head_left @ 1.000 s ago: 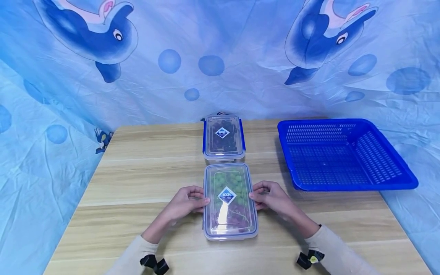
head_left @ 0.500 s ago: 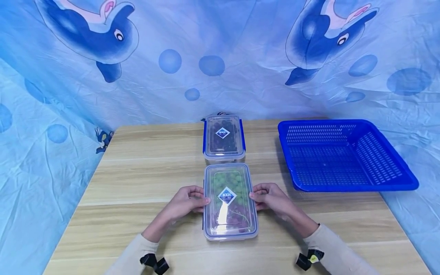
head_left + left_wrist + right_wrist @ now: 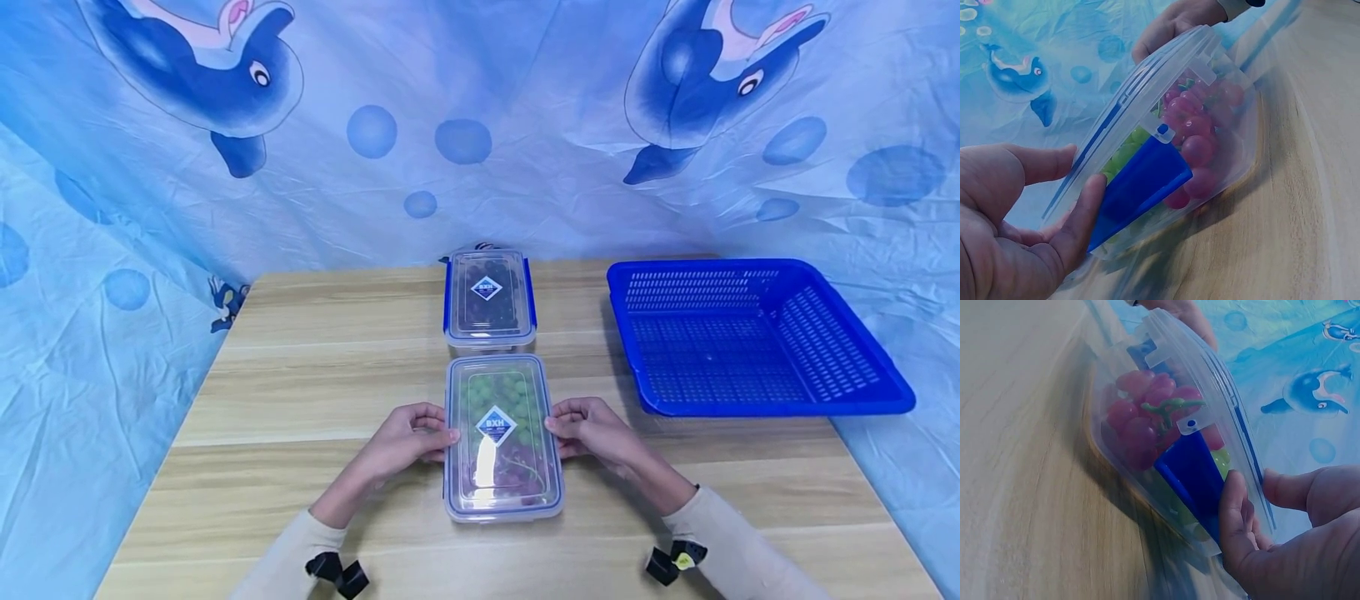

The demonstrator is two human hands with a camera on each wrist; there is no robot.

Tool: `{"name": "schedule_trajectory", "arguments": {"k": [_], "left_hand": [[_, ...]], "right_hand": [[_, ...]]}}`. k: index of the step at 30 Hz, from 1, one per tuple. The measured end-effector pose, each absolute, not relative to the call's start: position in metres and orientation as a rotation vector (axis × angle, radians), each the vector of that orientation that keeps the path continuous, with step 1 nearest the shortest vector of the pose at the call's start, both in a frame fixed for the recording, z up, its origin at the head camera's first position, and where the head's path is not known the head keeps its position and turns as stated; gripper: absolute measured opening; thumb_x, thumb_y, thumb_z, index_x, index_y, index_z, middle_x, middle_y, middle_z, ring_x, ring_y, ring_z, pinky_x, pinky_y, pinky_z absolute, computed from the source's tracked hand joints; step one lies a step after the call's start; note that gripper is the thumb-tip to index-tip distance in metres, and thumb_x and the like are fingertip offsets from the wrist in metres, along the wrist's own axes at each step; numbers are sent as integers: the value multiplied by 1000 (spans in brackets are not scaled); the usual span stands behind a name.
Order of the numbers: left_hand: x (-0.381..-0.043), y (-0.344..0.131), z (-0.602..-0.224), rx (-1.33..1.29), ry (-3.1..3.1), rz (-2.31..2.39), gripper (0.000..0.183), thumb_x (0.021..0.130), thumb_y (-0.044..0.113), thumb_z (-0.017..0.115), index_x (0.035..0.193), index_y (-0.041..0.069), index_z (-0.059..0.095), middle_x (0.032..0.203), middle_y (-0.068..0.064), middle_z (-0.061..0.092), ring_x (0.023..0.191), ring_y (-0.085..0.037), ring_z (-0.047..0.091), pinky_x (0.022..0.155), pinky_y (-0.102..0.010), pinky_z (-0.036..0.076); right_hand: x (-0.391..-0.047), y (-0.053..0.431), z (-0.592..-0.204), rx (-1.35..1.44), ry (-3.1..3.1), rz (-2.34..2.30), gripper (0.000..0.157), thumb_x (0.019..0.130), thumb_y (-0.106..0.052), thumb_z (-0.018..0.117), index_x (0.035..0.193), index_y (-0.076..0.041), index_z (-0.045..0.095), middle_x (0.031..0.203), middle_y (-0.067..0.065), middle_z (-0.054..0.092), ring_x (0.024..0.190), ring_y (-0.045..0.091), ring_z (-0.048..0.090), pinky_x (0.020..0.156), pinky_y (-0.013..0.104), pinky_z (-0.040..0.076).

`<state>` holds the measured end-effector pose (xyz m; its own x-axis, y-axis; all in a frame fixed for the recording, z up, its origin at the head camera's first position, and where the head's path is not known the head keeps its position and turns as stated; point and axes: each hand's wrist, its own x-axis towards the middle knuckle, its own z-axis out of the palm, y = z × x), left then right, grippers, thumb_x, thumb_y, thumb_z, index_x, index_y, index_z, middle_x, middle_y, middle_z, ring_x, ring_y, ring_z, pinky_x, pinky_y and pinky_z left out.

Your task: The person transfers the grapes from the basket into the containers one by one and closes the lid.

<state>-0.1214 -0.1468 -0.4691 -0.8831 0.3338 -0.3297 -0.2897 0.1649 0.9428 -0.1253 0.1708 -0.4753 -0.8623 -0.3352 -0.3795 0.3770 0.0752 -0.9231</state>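
A clear plastic food container (image 3: 504, 496) with a lid lies in front of me. Green grapes (image 3: 498, 392) and red grapes (image 3: 1197, 150) show through it. At its left side my left hand (image 3: 408, 437) pinches the edge, thumb on the lid and fingers at a blue latch (image 3: 1147, 181). My right hand (image 3: 596, 429) does likewise on the opposite side, its fingertips at the other blue latch (image 3: 1191, 475). In the wrist views both latches hang down from the lid's edge, angled along the container's walls.
Just behind stands a second lidded container (image 3: 491, 317) with dark contents and blue side latches. A blue perforated basket (image 3: 780, 408) sits at the right of the wooden table (image 3: 300, 375). A blue dolphin-print sheet (image 3: 525, 208) hangs behind the table.
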Motion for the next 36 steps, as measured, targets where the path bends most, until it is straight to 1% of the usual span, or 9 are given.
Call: {"name": "schedule_trajectory", "arguments": {"k": [5,9,13,15,17,20,23,31,36], "left_hand": [[-121,-149,-470,47,1975,1765,45,90,8,76,122,-14,53,101,-13,64,81,-18,70,80,-37,65],[-121,-149,-470,58,1965,1769,47,90,9,77,123,-14,53,102,-13,64,82,-18,70,81,-37,65],[-121,-150,-470,84,1956,1775,48,91,10,76,124,-16,52,103,-14,64,83,-19,71,81,-36,65],[-122,-151,-470,89,1962,1769,49,92,11,76,125,-16,52,103,-15,64,83,-20,71,81,-36,65],[-122,-151,-470,90,1969,1762,49,92,13,76,125,-16,52,104,-16,64,83,-20,72,82,-37,65],[-122,-151,-470,92,1979,1754,50,92,13,77,125,-15,52,106,-17,63,84,-21,72,83,-37,65],[-122,-149,-470,96,1985,1755,51,91,12,77,125,-15,52,107,-18,63,85,-21,72,83,-38,65],[-121,-148,-471,87,1986,1762,51,90,11,78,125,-14,52,108,-18,62,85,-22,72,83,-38,65],[-121,-149,-471,108,1987,1766,51,90,11,78,125,-16,52,108,-19,62,85,-22,71,82,-37,65]], "right_hand": [[-123,170,-474,60,1872,-1844,35,97,-11,69,120,13,55,88,7,66,76,16,64,71,31,65],[-122,171,-474,108,1954,-1841,41,95,-17,73,122,9,56,93,9,66,79,19,67,73,35,65],[-122,174,-475,137,2020,-1847,56,96,-26,73,136,4,50,116,17,63,97,24,67,82,41,64],[-122,175,-476,142,2006,-1845,66,96,-30,72,145,3,42,129,21,59,107,27,65,88,44,63],[-121,174,-478,147,1981,-1822,76,96,-35,72,151,0,35,134,24,56,111,29,66,91,44,62],[-120,171,-481,141,1918,-1801,86,95,-38,73,155,1,26,130,25,58,106,29,69,90,43,63],[-118,169,-483,129,1898,-1788,87,94,-35,74,155,4,25,121,22,63,95,26,72,84,42,64],[-115,167,-476,99,2086,-1747,74,88,-31,82,141,9,49,105,16,71,83,22,72,71,38,64],[-114,166,-472,-37,2255,-1681,65,88,-27,82,135,11,58,94,14,75,73,23,74,62,39,65]]}}
